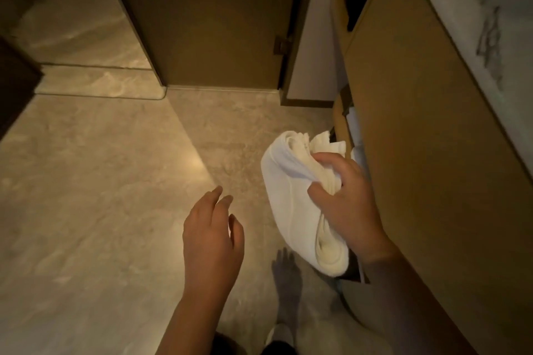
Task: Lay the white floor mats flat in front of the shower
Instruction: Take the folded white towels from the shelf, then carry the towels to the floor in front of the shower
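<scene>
A folded bundle of white floor mats (288,199) hangs above the tiled floor, just left of the vanity cabinet. My right hand (346,202) is shut on its right edge, thumb and fingers pinching the stacked folds. Several layers show at the top and bottom ends of the bundle. My left hand (212,236) hovers to the left of the mats, fingers apart, holding nothing and not touching them.
A tan vanity cabinet (427,153) with a marble top (490,8) runs along the right. A brown door (219,17) stands ahead, beside a raised stone threshold (101,81) at the left. Beige floor tiles (86,196) spread below. More white cloth sits in the cabinet's shelf (356,130).
</scene>
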### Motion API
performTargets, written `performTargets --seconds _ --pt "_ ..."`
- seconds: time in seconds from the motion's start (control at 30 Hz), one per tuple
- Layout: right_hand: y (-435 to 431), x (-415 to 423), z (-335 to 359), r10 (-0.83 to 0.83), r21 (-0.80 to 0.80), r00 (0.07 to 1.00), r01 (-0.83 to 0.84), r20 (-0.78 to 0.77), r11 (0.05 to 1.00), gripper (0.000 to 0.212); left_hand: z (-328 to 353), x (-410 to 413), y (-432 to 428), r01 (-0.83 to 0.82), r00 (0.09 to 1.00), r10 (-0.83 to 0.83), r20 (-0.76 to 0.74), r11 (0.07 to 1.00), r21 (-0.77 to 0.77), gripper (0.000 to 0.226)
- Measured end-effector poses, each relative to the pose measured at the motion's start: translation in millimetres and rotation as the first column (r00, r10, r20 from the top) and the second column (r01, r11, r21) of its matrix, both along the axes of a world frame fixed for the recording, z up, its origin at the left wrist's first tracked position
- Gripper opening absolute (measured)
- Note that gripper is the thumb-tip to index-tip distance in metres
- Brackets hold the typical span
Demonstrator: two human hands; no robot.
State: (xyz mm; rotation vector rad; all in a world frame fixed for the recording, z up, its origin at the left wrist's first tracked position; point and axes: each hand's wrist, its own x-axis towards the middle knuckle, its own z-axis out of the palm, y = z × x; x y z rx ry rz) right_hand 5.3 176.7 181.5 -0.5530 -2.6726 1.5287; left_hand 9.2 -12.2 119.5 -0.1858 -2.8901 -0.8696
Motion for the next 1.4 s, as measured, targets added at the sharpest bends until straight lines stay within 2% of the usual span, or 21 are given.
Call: performTargets --seconds 0.2,0.43,0.83,1.07,1.2,1.3,1.4 --pt "-3 34 52 -0.049 0.017 0.998 0.05 -0.024 0.999 0.037 54 23 -7 -0.013 1.0 0.012 -0.016 0.997 -0.073 0.031" --pt "-26 65 110 0.061 -0.02 0.998 -0.062 -0.028 0.998 0.036 117 54 -23 0.017 0.988 -0.042 -0.149 0.986 -0.164 0.03" --pt "-53 91 194 0.241 -0.051 0.958 -0.251 -0.153 0.967 0.038 196 88 -56 -0.051 0.987 0.013 -0.158 0.969 -0.24 0.023" --pt "-80 88 220 0.39 0.001 0.91 -0.394 -0.144 0.919 0.036 226 118 -94 -0.156 0.985 0.117 -0.128 0.92 -0.36 0.022" --pt "-106 92 223 0.43 0.036 0.894 -0.429 -0.124 0.902 0.034 232 125 -121 -0.186 0.981 0.155 -0.116 0.919 -0.347 0.029" --pt "-136 97 222 0.461 0.058 0.882 -0.458 -0.099 0.887 0.035 233 130 -150 -0.189 0.98 0.153 -0.127 0.917 -0.352 0.024" --pt "-180 100 221 0.507 0.078 0.859 -0.501 -0.078 0.862 0.036 237 139 -196 -0.215 0.975 0.178 -0.137 0.915 -0.341 0.034"
